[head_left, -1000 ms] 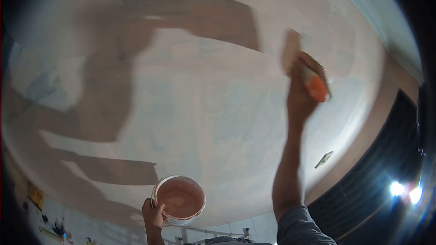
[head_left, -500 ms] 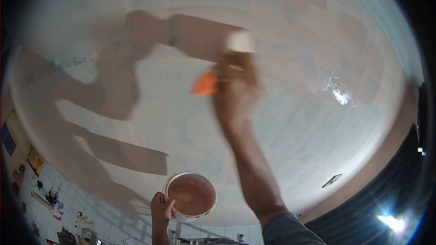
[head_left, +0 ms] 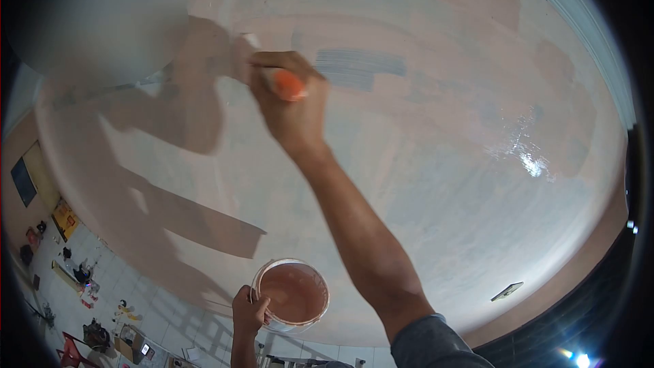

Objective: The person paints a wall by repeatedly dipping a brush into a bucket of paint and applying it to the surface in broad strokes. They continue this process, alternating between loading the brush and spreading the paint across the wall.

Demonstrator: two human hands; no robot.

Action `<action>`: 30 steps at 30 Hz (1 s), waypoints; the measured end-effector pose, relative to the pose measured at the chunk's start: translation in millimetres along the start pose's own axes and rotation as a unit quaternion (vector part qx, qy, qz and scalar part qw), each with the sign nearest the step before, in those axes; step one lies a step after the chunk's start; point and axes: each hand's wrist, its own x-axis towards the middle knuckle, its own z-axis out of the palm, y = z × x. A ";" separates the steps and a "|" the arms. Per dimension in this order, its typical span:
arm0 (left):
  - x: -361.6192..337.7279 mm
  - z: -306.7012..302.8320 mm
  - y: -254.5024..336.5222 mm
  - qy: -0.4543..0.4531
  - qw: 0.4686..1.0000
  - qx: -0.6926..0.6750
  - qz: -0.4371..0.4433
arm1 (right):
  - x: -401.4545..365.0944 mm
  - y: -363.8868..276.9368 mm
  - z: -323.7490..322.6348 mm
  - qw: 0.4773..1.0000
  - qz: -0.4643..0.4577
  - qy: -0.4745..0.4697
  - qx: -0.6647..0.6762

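Observation:
My right hand (head_left: 291, 99) is closed round a brush with an orange handle end (head_left: 289, 86), raised against the pinkish-grey wall (head_left: 381, 184). The brush's pale head (head_left: 249, 42) is at the wall, beyond my knuckles. Lower down, my left hand (head_left: 251, 308) grips the rim of a round bucket (head_left: 324, 307) that holds pinkish-brown paint (head_left: 294, 292), thumb over the edge. A patch of darker streaks (head_left: 361, 65) lies right of the brush, and a wet shiny spot (head_left: 531, 162) is farther right.
Shadows of my arms and the bucket fall across the wall's left side. A wall socket (head_left: 507, 291) is at lower right. On the tiled floor (head_left: 157, 313) at lower left are a box (head_left: 129, 344), a red stool (head_left: 71, 351) and scattered items. A bright lamp (head_left: 582, 360) shines at bottom right.
My right hand with the brush has moved left across the wall, and darker streaks now show where it was. My left hand and the bucket have shifted slightly right in view.

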 end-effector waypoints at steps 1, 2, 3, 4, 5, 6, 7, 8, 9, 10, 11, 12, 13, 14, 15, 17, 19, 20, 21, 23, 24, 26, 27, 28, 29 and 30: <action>-0.9 -1.0 1.5 -0.006 1.000 0.007 0.010 | -0.8 7.1 -16.2 1.000 -0.009 -0.006 -0.023; 0.1 -1.6 1.2 -0.003 1.000 0.006 0.008 | -7.6 14.3 -35.6 0.995 0.095 -0.008 0.029; 1.9 -1.1 -0.5 -0.005 1.000 0.003 0.002 | -8.3 12.1 -67.2 0.993 0.116 0.005 -0.002; 1.7 -1.3 -1.9 -0.007 1.000 0.001 -0.006 | -8.3 2.5 -102.1 0.990 0.142 0.006 -0.021; 0.1 -1.4 -1.3 -0.002 1.000 -0.003 -0.010 | -13.5 5.7 -136.7 0.987 0.158 0.028 0.017; -0.2 -1.1 1.2 -0.010 1.000 -0.010 -0.010 | -15.5 8.1 -171.6 0.991 0.127 0.043 -0.003; -0.5 -0.8 2.7 -0.018 1.000 -0.017 -0.010 | -17.4 2.6 -205.8 0.990 0.116 0.044 -0.069; -0.3 -0.8 3.0 -0.015 1.000 -0.021 -0.011 | -18.9 -8.0 -229.4 0.982 0.138 0.083 -0.095; 0.4 -1.5 3.2 -0.024 0.999 -0.021 -0.009 | -16.1 -18.6 -240.6 0.972 0.158 0.123 -0.120; -0.2 -2.5 3.8 -0.033 0.999 -0.019 -0.006 | -8.2 -31.4 -236.3 0.973 0.157 0.119 -0.116; -2.0 -3.5 6.5 -0.029 0.999 -0.018 -0.009 | -3.2 -47.6 -227.8 0.970 0.169 0.134 -0.117; -2.5 -3.3 11.0 -0.034 0.999 -0.016 -0.017 | -3.4 -58.3 -217.3 0.965 0.180 0.151 -0.117; -3.2 -3.8 13.1 -0.039 0.999 -0.013 -0.024 | -4.8 -60.2 -204.4 0.964 0.183 0.152 -0.115; -2.6 -4.2 10.7 -0.037 0.999 -0.018 -0.026 | -2.6 -57.2 -188.0 0.979 0.162 0.105 -0.066; -2.9 -3.8 11.4 -0.034 0.999 -0.017 -0.024 | 1.1 -52.1 -169.1 0.989 0.137 0.056 -0.016; -4.4 -2.4 12.6 -0.027 0.999 0.002 -0.025 | 4.3 -39.6 -120.8 0.995 0.096 0.008 0.024; -2.0 -3.0 3.7 -0.021 1.000 -0.002 -0.021 | 8.3 -34.5 -73.0 0.993 0.111 -0.021 0.047; -0.8 -2.7 0.2 -0.021 1.000 -0.003 -0.016 | 10.2 -29.9 -49.4 0.991 0.109 -0.024 0.070; -2.6 -2.2 1.9 -0.025 1.000 -0.001 -0.015 | 12.3 -25.1 -28.9 0.990 0.107 -0.024 0.087; -4.5 1.2 10.4 -0.008 1.000 0.002 -0.014 | 18.7 -13.0 7.2 0.996 0.050 -0.014 0.075; -3.1 2.9 9.6 -0.022 1.000 0.007 -0.010 | 20.4 -6.3 21.5 0.994 0.065 -0.022 0.080; -2.3 1.8 2.7 -0.002 1.000 -0.009 -0.008 | 24.1 1.4 33.2 0.994 0.078 -0.024 0.074; -1.2 1.2 0.3 -0.013 1.000 -0.005 -0.005 | 26.1 4.1 34.6 0.993 0.091 -0.035 0.061; -0.1 0.5 -1.9 -0.006 1.000 0.002 -0.008 | 28.1 7.5 30.9 0.992 0.104 -0.046 0.050; 1.4 -0.2 -4.0 0.003 1.000 0.009 -0.010 | 28.8 12.5 21.5 0.993 0.103 -0.043 0.042; 3.2 -0.6 -6.9 0.004 1.000 0.005 -0.007 | 27.4 17.5 8.7 0.992 0.115 -0.035 0.048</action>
